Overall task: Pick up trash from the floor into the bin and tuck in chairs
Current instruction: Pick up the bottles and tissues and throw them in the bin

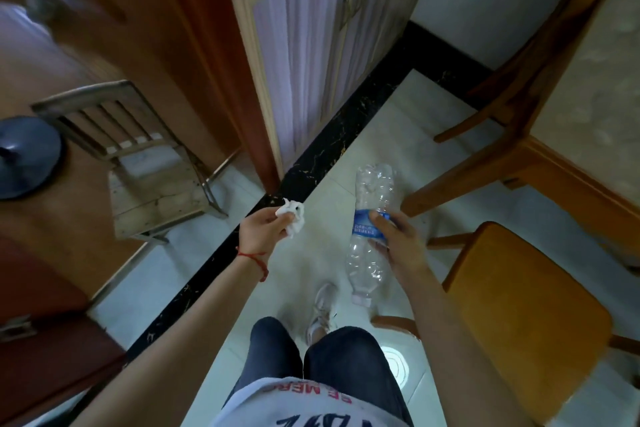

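Trash is in both our hands, held above the pale tiled floor: our right hand has its fingers and thumb wrapped round the blue label of a crushed clear plastic bottle, whose capped end points down toward our shoe, and our left hand pinches a crumpled white tissue between fingers and thumb, a red string tied at that wrist. The tissue hangs just left of the bottle, apart from it. Right of the bottle stands a wooden chair with an orange-brown seat, near our right forearm, and beyond it a wooden-framed tabletop with a pale mottled surface. Left of the bottle a black marble strip runs across the floor, along the foot of a cabinet with pale doors. Farther left, past a reddish door frame, sits a small worn slatted chair, with a dark round base beside it.
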